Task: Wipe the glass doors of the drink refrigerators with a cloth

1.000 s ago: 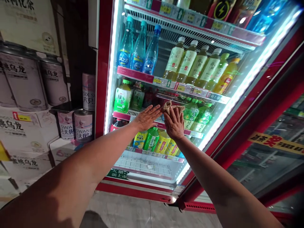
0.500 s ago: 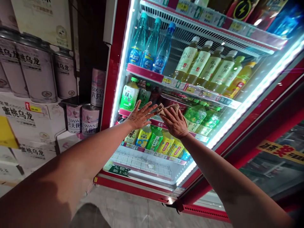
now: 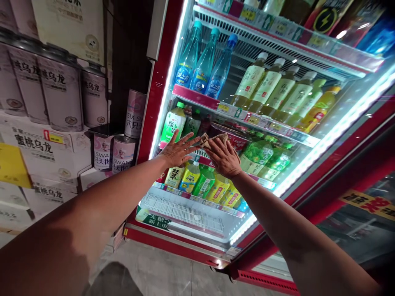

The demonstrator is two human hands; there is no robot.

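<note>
A lit drinks cooler with a red frame (image 3: 160, 78) stands in front of me, its shelves holding several bottles. My left hand (image 3: 179, 151) is spread with its palm toward the cooler's glass front, over the green tea bottle (image 3: 173, 123), and holds nothing. Just to its right, my right hand (image 3: 224, 158) presses a brown cloth (image 3: 217, 142) toward the glass, fingers lying over it. The fingertips of my left hand reach close to the cloth's left end; whether they touch it I cannot tell.
Large cans (image 3: 61, 96) on white boxes (image 3: 40, 152) and smaller pink cans (image 3: 123, 152) stand at the left. Another red-framed cooler (image 3: 265, 281) adjoins at the lower right. Below is the grey tiled floor (image 3: 166, 267).
The view has shifted, so the cooler and cans appear farther right. My left hand and my right hand with the cloth have moved slightly left relative to the cooler.
</note>
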